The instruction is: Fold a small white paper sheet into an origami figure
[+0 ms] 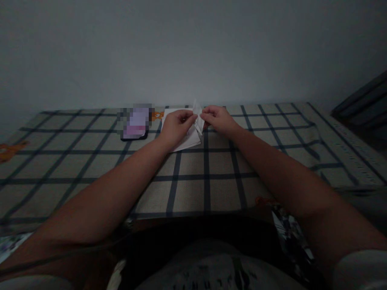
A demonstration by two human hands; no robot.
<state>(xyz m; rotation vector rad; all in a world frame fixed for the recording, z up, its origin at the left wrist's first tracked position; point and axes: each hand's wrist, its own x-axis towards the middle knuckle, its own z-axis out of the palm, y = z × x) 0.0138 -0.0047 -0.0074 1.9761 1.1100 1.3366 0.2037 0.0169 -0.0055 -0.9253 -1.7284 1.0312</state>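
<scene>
Both my hands meet over the far middle of the table. My left hand (178, 125) pinches the left side of a small folded piece of white paper (198, 108) between thumb and fingers. On the paper's right side, my right hand (219, 120) grips it the same way. A pointed tip of the paper sticks up between the hands, and another part hangs below the fingers. Beneath my left hand lie flat white paper sheets (189, 141), partly covered by the hand. The exact folds are too dim to make out.
A checked tablecloth (190, 193) with dark lines covers the table, which stands against a grey wall (193, 52). Left of the sheets lies a phone (136, 125) with a lit, blurred screen. Dark slatted furniture (363, 108) stands at the right.
</scene>
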